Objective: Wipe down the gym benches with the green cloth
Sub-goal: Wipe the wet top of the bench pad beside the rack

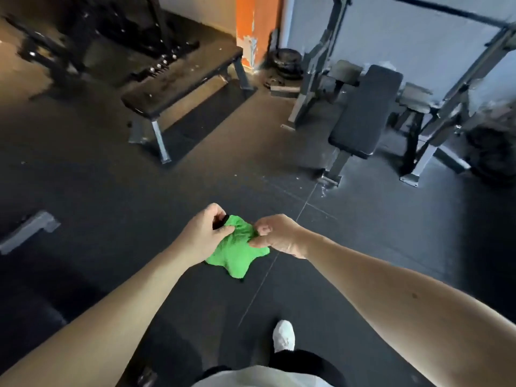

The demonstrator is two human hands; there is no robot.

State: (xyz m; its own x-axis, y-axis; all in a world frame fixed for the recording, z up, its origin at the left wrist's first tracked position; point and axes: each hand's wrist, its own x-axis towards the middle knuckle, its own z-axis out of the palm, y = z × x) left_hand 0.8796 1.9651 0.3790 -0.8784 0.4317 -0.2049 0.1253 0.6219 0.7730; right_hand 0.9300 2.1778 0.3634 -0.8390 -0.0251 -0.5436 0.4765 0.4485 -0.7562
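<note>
Right now the crumpled green terry cloth (237,255) hangs between my hands, with my left hand (201,236) curled round its top edge and my right hand (279,236) pinching the other side. Both benches lie well ahead (neither touched). The black padded rack bench (363,107) runs lengthwise away on my right and looks nearer than the flat black bench (181,88) off left.

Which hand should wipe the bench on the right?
Probably the right hand: it pinches the green cloth and lies nearer the padded bench. The left hand grips the cloth too.
</note>
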